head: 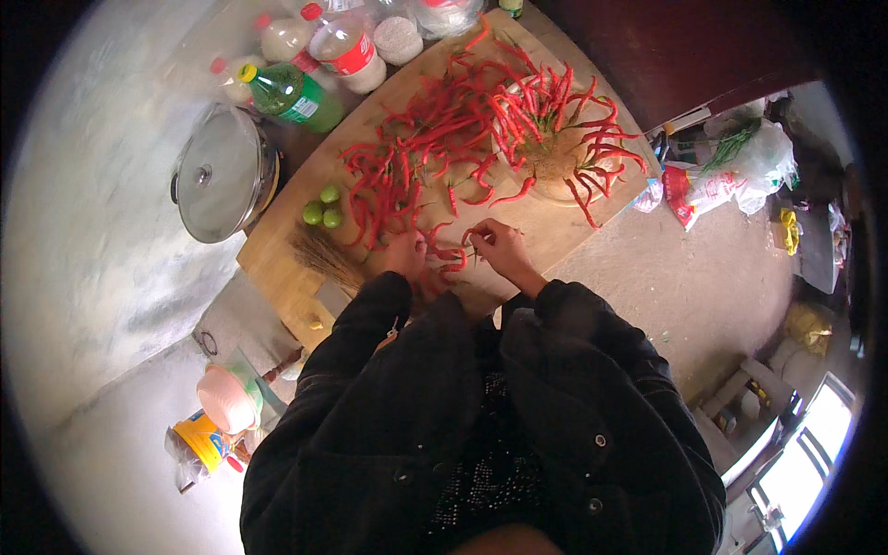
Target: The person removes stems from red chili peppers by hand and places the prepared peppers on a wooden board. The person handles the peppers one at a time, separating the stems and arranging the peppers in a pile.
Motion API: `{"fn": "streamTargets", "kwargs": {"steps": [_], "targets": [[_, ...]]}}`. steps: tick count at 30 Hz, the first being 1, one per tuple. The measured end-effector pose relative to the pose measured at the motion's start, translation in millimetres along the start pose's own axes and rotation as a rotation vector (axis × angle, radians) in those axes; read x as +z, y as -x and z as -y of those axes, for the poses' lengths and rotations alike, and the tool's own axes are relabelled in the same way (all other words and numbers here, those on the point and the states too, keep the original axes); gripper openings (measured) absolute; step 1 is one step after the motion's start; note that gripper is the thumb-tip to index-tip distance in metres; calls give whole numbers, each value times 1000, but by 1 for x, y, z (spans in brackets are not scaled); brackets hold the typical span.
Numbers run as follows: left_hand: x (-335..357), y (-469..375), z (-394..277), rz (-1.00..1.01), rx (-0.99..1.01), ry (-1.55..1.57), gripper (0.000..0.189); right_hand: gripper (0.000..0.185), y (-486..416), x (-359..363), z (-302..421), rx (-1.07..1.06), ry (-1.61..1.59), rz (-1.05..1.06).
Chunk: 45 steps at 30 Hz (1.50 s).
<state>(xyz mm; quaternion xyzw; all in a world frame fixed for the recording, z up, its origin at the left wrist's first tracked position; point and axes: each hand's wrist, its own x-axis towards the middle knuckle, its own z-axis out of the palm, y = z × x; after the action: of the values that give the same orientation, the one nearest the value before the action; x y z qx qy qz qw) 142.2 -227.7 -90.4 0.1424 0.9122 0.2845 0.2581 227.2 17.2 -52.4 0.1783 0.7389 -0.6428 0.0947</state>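
My right hand [506,251] pinches a curved red chili pepper [467,237] between thumb and fingers, low over the wooden table [541,239]. To its left, my left hand [405,254] has its fingers curled beside a few loose red chilies [451,255]; whether it grips anything is hidden. Beyond both hands spreads a large heap of long red chilies [444,114]. On the right of the heap stands a round pale basket [553,189], with more chilies laid around its rim, stems pointing inward.
Three green limes or small green fruits [322,207] and a straw whisk broom [320,251] lie left of my hands. A lidded steel pot [218,173], a green bottle [295,97] and grain-filled bottles [350,55] line the wall. Plastic bags [728,180] sit off the table's right side.
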Motion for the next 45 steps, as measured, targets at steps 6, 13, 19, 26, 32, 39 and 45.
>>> {"fn": "streamTargets", "kwargs": {"steps": [6, 13, 19, 26, 32, 39, 45], "targets": [[8, 5, 4, 4, 153, -102, 19, 17, 12, -13, 38, 147, -537, 46], [-16, 4, -15, -37, 104, -209, 16, 19, 36, -65, 65, -34, -346, -62], [-89, 1, -37, -414, 180, -107, 15, 17, 15, -152, 66, -180, -76, -405], [-151, -10, -57, -471, 186, 104, 20, 21, -9, -178, 63, -423, 518, -371], [-174, -17, -72, -597, 232, 210, 13, 22, -13, -176, 45, -606, 802, -303], [-173, -24, -85, -535, 167, 392, 11, 28, -5, -167, 33, -604, 797, -191], [-159, -30, -107, -631, 378, 210, 12, 28, 0, -162, 30, -659, 836, -117]]}}
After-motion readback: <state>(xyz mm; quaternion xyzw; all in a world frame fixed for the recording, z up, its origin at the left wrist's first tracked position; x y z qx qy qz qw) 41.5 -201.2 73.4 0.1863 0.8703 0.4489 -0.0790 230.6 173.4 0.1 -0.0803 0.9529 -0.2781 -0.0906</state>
